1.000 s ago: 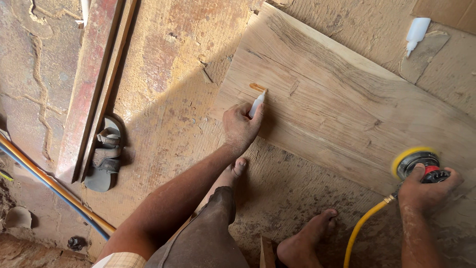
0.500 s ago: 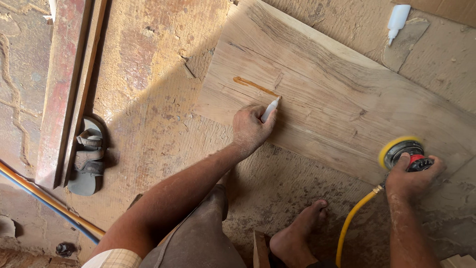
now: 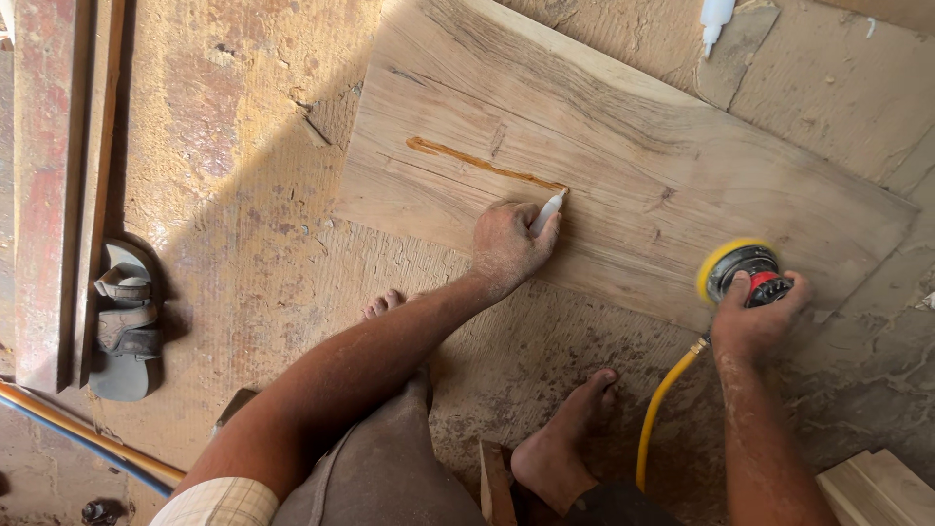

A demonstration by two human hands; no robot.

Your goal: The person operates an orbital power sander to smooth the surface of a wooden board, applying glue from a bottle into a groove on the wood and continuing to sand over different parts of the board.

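A wide pale wooden board [image 3: 623,166] lies flat on the dusty floor. My left hand [image 3: 506,244] grips a small white glue bottle [image 3: 547,210], tip down on the board at the right end of a thin orange-brown glue line [image 3: 477,162]. My right hand [image 3: 760,317] rests on a round sander [image 3: 735,268] with a yellow rim, which sits at the board's near edge. Its yellow hose [image 3: 662,399] runs back toward me.
A white bottle [image 3: 716,19] lies beyond the board at the top. Long reddish planks [image 3: 49,175] and a sandal [image 3: 125,321] are at the left, with orange and blue hoses [image 3: 88,438] below. My bare feet [image 3: 565,438] and wood offcuts [image 3: 877,487] are near.
My left hand has drawn the glue bottle rightward along the board, and the glue line has grown longer. The right hand stays on the sander.
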